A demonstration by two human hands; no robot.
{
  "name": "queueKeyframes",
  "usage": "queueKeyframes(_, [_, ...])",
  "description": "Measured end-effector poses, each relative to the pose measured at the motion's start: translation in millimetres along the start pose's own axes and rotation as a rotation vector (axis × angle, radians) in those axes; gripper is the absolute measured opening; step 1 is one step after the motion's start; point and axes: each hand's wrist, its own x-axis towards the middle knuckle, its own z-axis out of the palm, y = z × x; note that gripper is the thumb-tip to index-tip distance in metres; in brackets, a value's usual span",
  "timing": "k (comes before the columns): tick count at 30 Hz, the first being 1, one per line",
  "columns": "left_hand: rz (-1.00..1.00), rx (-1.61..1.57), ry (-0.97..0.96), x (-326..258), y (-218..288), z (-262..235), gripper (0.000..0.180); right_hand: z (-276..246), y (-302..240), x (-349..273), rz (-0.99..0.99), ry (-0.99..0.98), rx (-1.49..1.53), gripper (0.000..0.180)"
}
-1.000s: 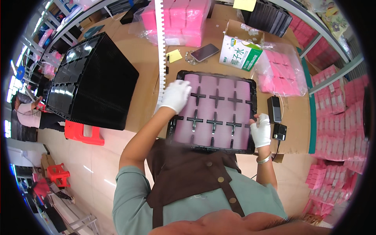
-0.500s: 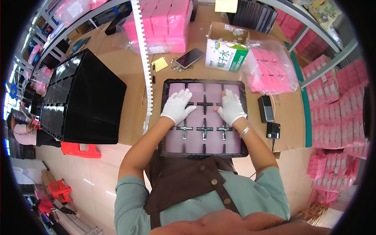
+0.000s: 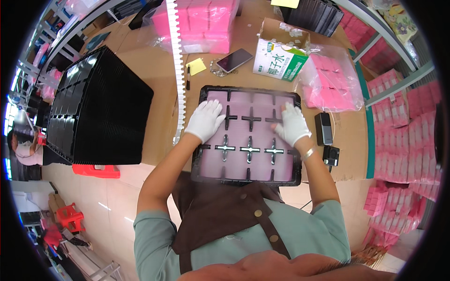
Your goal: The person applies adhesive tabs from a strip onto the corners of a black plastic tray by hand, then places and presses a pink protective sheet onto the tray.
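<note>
A shallow black tray (image 3: 197, 165) with cross-shaped dividers lies before me near the table's front edge. Its compartments show flat, pale pink-purple surfaces (image 3: 238, 133); I cannot tell what they are made of. My left hand (image 3: 205, 121), in a white glove, rests flat over the tray's left side with its fingers stretched forward. On the opposite side my right hand (image 3: 292, 124), gloved too, lies over the right edge, thumb apart from the fingers. Neither hand grips anything that I can see.
To the left stands a tall stack of black trays (image 3: 101, 112). Beyond the tray are a phone (image 3: 234, 61), a pen (image 3: 188, 77), yellow paper (image 3: 196, 66), an open carton (image 3: 281, 58) and bagged pink blocks (image 3: 330, 79). Two small black devices (image 3: 323, 129) sit at right.
My hands have moved farther apart, the left leftward and the right rightward, toward the tray's sides. The whole view has shifted slightly, so I cannot tell whether the tray moved.
</note>
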Motion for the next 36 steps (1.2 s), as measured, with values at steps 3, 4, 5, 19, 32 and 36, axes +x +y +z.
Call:
queueKeyframes(3, [-0.071,0.082,0.144,19,-9,12,0.045,5,-4,21,0.091,0.053,-0.076,0.081])
queueKeyframes(4, [-0.133,0.062,0.103,20,-7,15,0.045,3,-6,20,0.085,0.051,-0.074,0.081])
queueKeyframes(5, [-0.139,0.064,0.100,14,-9,15,0.045,-1,-4,16,0.066,0.044,-0.052,0.079])
queueKeyframes(19, [0.494,-0.314,-0.272,-118,20,-53,0.039,11,2,-131,-0.549,0.048,0.682,0.038])
queueKeyframes(32, [0.228,-0.344,-0.232,-153,39,-76,0.021,-8,18,-155,-0.462,0.000,0.542,0.014])
queueKeyframes(36, [-0.114,-0.649,-0.160,-162,33,-61,0.019,-20,29,-160,-0.240,0.114,0.632,0.014])
